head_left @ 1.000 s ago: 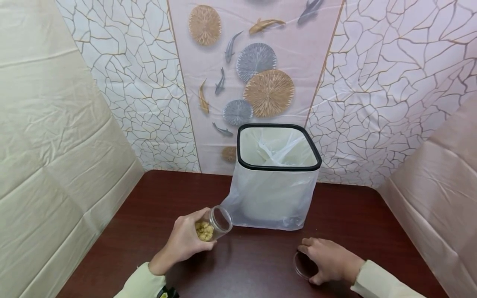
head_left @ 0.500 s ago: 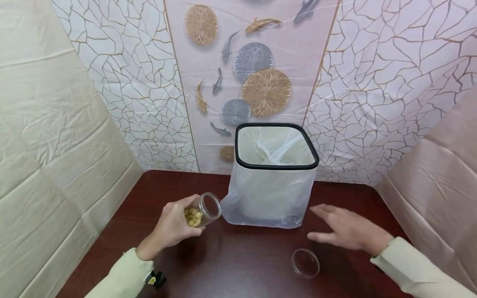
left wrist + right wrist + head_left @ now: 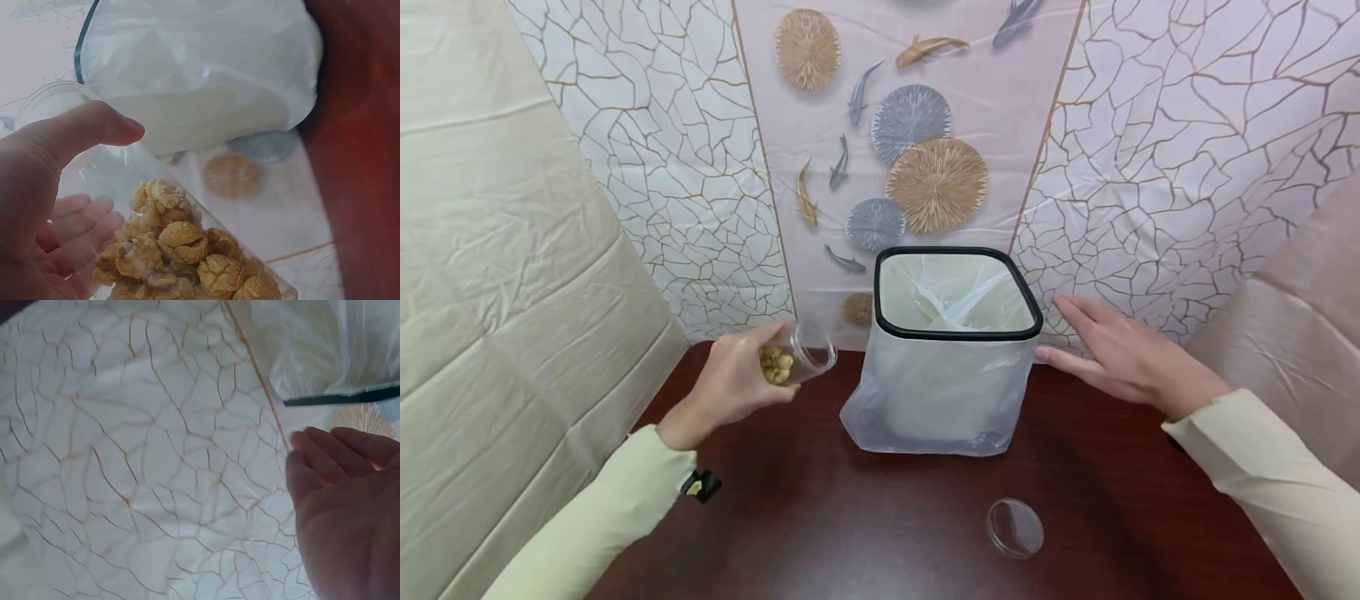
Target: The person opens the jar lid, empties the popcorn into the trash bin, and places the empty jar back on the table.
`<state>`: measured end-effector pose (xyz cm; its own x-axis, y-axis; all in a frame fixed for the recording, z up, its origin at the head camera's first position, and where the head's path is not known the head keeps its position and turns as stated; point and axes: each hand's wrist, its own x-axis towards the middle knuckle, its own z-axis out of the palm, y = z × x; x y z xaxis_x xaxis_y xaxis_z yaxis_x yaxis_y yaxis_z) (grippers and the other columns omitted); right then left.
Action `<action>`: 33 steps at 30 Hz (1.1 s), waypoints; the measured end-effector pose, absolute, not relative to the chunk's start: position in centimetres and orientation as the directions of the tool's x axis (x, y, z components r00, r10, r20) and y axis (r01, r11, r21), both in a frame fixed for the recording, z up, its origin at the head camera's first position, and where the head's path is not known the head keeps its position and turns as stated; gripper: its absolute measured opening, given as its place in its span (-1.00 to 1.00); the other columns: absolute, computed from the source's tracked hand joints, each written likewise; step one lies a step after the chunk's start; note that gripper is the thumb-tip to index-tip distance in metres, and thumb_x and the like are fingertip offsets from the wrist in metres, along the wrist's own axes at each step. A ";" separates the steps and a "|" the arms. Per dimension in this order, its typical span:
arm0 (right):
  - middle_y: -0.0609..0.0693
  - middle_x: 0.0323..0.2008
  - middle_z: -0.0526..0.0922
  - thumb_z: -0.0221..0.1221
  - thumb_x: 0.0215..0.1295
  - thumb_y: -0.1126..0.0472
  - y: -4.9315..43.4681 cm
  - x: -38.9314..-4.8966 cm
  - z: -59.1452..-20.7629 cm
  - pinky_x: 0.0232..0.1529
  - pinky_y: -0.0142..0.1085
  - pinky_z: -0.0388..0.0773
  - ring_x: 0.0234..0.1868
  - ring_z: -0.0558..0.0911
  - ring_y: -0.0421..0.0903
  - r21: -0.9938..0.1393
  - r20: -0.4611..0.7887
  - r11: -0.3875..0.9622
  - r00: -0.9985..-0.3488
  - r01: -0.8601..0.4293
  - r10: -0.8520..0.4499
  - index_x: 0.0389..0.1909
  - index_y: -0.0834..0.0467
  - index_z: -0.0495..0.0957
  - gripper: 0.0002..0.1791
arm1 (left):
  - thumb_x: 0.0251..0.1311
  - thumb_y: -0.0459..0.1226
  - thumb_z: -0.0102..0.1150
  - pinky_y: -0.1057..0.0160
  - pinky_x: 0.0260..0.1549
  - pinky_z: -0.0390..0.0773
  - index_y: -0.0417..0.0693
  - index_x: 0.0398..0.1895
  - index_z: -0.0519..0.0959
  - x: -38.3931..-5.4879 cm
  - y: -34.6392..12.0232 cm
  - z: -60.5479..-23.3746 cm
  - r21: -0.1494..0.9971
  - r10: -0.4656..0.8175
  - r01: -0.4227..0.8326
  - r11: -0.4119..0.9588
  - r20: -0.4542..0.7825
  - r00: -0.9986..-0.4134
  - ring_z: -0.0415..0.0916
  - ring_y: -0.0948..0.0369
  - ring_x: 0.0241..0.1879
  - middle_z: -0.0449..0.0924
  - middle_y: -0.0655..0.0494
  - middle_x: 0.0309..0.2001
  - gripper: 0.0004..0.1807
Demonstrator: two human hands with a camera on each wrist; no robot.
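My left hand (image 3: 726, 379) grips a clear jar (image 3: 814, 348), raised above the table and tilted with its lidless mouth toward the bin. Caramel popcorn (image 3: 187, 250) lies in the lower part of the jar, as the left wrist view shows up close. A white bin (image 3: 955, 392) with a black rim (image 3: 958, 335) and a translucent bag liner stands at the back. My right hand (image 3: 1131, 358) holds nothing, its fingers extended beside the bin's right side; whether the thumb touches it I cannot tell. A clear round lid (image 3: 1015, 528) lies on the table.
The dark red-brown table (image 3: 880, 517) runs back to a patterned cloth wall (image 3: 700, 167). Beige cloth (image 3: 490, 250) closes off the left side, and similar cloth (image 3: 1300, 350) hangs at the right. Loose bag plastic (image 3: 865, 417) bulges out at the bin's lower left.
My right hand has let go of the lid, left it on the table, and risen beside the bin. My left hand has lifted the jar up and slightly left.
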<state>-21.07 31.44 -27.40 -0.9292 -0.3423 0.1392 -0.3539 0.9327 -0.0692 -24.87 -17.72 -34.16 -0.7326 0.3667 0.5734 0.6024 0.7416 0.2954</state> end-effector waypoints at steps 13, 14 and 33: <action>0.26 0.69 0.03 -0.02 0.56 -0.34 29.1 -24.8 -26.1 0.59 0.26 0.11 0.67 0.10 0.32 -0.035 0.160 0.907 -0.899 -0.419 -0.409 0.70 0.21 -0.05 -0.02 | -0.28 -0.19 0.65 -0.06 -0.32 0.63 -0.19 0.26 0.57 -28.4 -15.5 -28.2 0.143 0.443 0.629 0.764 0.593 -0.672 0.63 -0.01 -0.33 0.78 -0.09 -0.08 -0.13; 0.27 0.69 0.04 -0.02 0.57 -0.32 29.1 -25.0 -26.2 0.60 0.26 0.10 0.66 0.09 0.32 -0.036 0.159 0.907 -0.898 -0.421 -0.410 0.70 0.22 -0.05 -0.03 | -0.26 -0.19 0.64 -0.07 -0.30 0.63 -0.19 0.28 0.56 -28.6 -15.3 -27.8 0.133 0.454 0.635 0.761 0.589 -0.668 0.63 -0.02 -0.32 0.78 -0.10 -0.05 -0.12; 0.29 0.70 -0.05 -0.13 0.61 -0.32 29.1 -25.8 -28.6 0.58 0.30 0.13 0.67 0.05 0.35 -0.055 0.129 0.923 -0.919 -0.382 -0.372 0.70 0.25 -0.06 -0.06 | -0.20 -0.28 0.63 -0.15 -0.16 0.71 -0.13 0.21 0.51 -29.9 -10.4 -24.0 -0.078 0.592 0.673 0.736 0.557 -0.583 0.73 -0.14 -0.01 0.71 -0.09 0.21 -0.22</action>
<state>-25.76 29.05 -28.64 -0.9191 -0.3723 0.1293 -0.3816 0.9227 -0.0553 -29.94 -10.43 -23.96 -0.5826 0.5916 0.5574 0.6728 0.7357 -0.0776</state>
